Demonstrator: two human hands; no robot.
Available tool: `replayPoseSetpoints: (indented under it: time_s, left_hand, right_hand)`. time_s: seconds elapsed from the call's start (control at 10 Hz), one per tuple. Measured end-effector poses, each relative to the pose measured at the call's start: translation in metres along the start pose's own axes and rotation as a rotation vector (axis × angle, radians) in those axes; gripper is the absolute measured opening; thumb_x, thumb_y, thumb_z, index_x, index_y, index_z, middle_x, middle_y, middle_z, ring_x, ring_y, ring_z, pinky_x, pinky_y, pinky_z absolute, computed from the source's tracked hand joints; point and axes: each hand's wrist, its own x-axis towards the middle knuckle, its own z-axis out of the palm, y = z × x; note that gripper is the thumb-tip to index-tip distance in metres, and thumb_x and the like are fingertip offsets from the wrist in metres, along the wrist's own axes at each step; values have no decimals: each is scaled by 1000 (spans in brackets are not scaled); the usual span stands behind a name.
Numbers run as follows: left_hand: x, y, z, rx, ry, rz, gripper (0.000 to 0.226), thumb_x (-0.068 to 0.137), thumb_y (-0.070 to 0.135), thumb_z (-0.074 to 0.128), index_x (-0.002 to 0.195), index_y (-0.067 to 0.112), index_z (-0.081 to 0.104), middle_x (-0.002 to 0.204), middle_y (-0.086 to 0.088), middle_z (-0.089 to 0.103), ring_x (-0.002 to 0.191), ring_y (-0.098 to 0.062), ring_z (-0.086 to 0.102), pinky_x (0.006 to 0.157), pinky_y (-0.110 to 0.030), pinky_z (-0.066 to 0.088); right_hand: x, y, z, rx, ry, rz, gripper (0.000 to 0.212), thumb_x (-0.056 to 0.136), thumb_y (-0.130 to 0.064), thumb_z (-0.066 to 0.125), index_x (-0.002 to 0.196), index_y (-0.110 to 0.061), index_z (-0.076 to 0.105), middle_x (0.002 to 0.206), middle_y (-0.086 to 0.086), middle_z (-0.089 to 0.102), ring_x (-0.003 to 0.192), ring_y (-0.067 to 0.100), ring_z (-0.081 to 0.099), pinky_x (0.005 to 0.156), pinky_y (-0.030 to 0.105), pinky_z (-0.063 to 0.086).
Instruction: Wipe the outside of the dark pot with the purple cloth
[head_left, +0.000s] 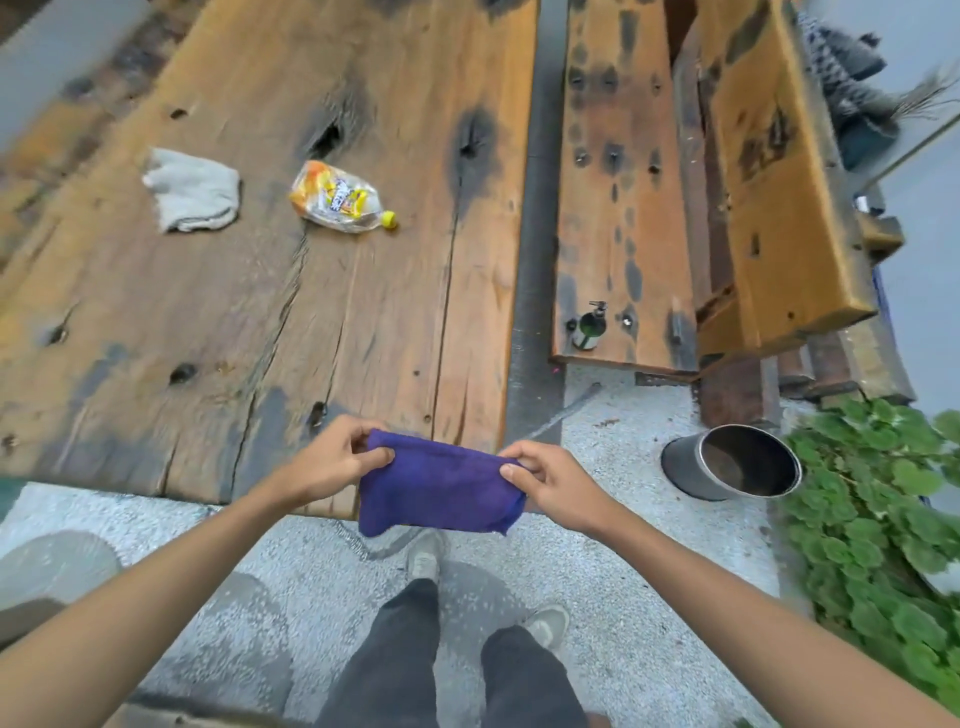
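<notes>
Purple cloth (439, 491) stretched between both hands above the near edge of the wooden table (260, 291) — left hand (332, 460) pinching its left corner, right hand (550, 480) pinching its right. Dark pot (727, 462) lies tilted on the gravel ground (623, 571) to the right, apart from the cloth — beside green plants (872, 519).

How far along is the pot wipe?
Done: the purple cloth is picked up. In hand: the left hand and right hand each pinch an upper corner, holding it stretched above the edge of the wooden table. Left: all the wiping. The dark pot sits on the gravel ground to the right, beside the green plants, and neither hand nor the cloth touches it.
</notes>
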Motion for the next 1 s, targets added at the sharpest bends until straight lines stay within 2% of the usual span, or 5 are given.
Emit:
replayPoseSetpoints:
  time_s: [0.2,0.4,0.7,0.8,1.0]
  left_hand:
    - [54,-47,-33,18,71,-133,17,95,6,61,91,14,75,87,-3,78,81,-11,70,84,-43,59]
    - [121,-47,-49,216,166,-109,10,91,9,68,95,6,77,86,-12,75,71,-16,64,54,-14,48]
    - [163,-68,-49,316,267,-171,8,78,15,74,86,15,71,85,-5,71,82,-23,68,75,-39,58]
    - [164,-67,-45,389,259,-136,27,76,16,69,101,12,63,102,-9,63,93,-25,61,81,-35,51]
    - [152,-19,-34,752,120,90,70,79,25,67,144,19,41,143,-10,37,131,-30,39,95,-43,48]
  right_hand:
    - [80,13,25,-151,133,46,15,99,-11,62,107,-7,74,104,8,78,101,21,73,94,38,55]
    - [144,31,17,-298,299,176,16,94,-23,69,105,-15,78,102,2,79,100,18,72,92,34,56]
    - [178,56,20,-247,531,313,27,81,-32,84,100,-23,66,95,0,64,88,17,63,84,32,53]
    - [171,57,20,-158,579,325,25,87,-31,78,103,-17,65,88,0,63,93,20,64,87,33,52]
    - [122,33,-3,-226,683,364,37,98,-37,61,128,-14,59,129,9,60,113,26,62,95,38,48]
